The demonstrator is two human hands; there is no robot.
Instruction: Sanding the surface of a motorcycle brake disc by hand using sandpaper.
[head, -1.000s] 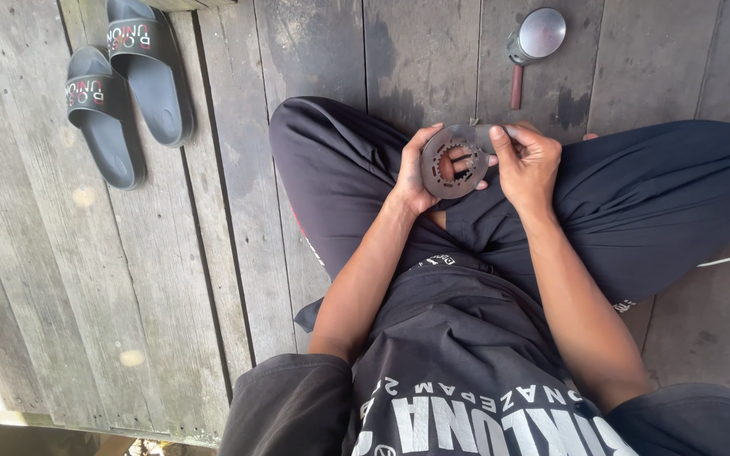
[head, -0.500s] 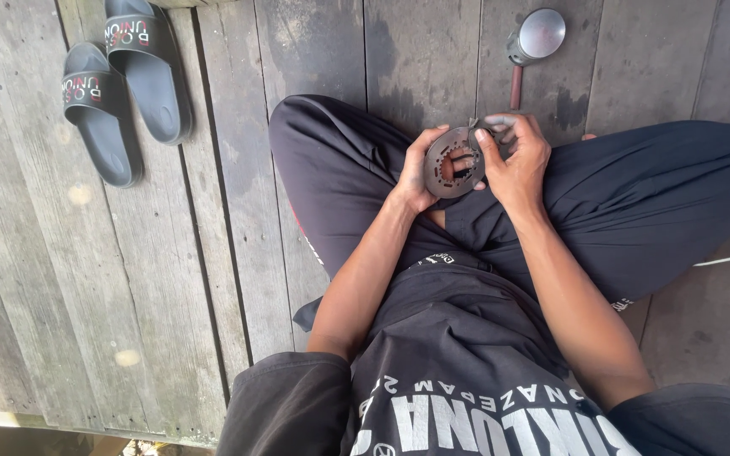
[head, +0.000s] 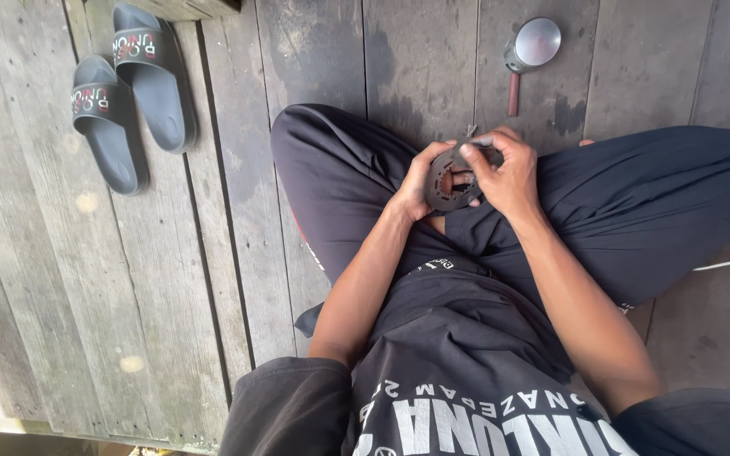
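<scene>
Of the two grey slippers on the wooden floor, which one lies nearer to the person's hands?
The right slipper, the one higher in the picture beside the knee; the other slipper lies further left, near the floor's edge.

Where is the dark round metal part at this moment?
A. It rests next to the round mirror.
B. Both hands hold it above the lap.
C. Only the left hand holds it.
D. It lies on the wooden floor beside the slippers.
B: the left hand and the right hand both grip the dark round metal part above the lap.
</scene>
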